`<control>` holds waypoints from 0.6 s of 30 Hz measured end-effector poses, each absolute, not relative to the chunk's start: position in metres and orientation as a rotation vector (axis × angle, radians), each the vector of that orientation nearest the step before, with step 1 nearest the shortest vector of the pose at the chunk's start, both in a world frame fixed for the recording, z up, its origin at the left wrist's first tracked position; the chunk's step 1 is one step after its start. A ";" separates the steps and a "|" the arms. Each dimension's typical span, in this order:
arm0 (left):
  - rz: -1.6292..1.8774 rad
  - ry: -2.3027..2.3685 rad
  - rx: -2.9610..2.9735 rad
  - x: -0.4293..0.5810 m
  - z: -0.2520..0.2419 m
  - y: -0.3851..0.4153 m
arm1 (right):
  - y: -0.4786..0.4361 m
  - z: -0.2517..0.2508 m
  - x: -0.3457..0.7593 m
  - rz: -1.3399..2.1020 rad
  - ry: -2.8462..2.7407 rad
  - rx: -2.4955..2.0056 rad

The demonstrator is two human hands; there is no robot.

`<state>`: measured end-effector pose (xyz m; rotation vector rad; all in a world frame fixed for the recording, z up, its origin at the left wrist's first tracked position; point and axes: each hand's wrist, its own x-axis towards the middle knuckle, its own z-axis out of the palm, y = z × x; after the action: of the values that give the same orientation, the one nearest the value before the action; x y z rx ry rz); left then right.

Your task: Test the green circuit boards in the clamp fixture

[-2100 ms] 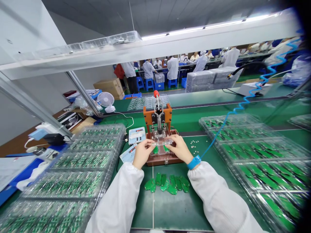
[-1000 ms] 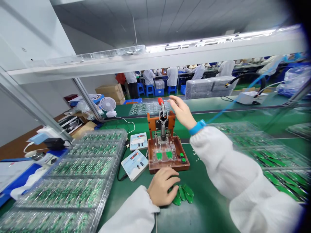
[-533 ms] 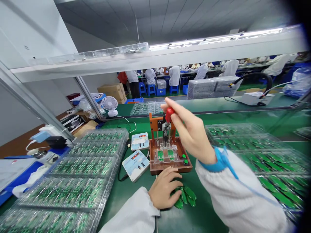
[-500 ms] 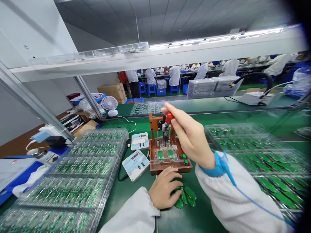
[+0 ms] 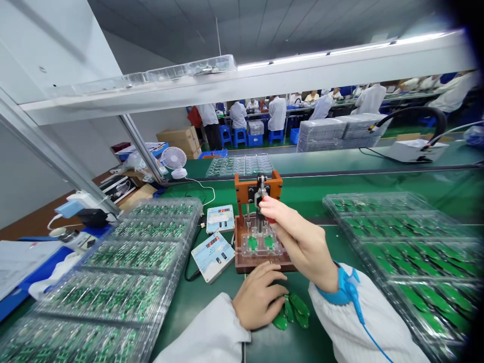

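My right hand (image 5: pixel 304 239) is closed around the red handle (image 5: pixel 269 219) of a toggle clamp on a small press fixture (image 5: pixel 278 187) with an orange frame and brown base. Under the clamp, a clear plate holds two small green circuit boards (image 5: pixel 252 243). A blue wrist strap (image 5: pixel 336 290) circles my right wrist. My left hand (image 5: pixel 259 295) lies on the table just in front of the base, fingers apart and slightly bent. Beside its fingertips are several loose green boards (image 5: pixel 298 308), partly covered by the hand.
Clear trays of populated boards (image 5: pixel 128 259) stand at left, and trays of green boards (image 5: pixel 408 252) at right. Two meter boxes (image 5: pixel 213 256) with red digits sit left of the fixture. A white fan (image 5: pixel 174 159) stands behind. Several people in white work in the background.
My right hand has brought the red handle down and toward me, uncovering the top of the orange frame. My left hand stays almost in place by the loose boards. The view has shifted slightly.
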<state>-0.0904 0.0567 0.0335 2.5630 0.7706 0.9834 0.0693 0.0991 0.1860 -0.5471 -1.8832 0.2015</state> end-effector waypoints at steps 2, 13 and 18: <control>0.991 0.772 2.564 -0.090 0.034 0.057 | 0.102 0.175 0.070 0.229 -1.896 -0.514; 1.119 0.770 2.312 -0.088 0.037 0.057 | 0.108 0.160 0.063 0.378 -1.786 -0.453; 1.431 0.828 1.962 -0.095 0.046 0.056 | 0.110 0.156 0.061 0.425 -1.754 -0.453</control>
<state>-0.0950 0.0556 0.0460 1.9619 0.8285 1.4313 0.0614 0.1098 0.1563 -0.4535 -1.7536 0.4251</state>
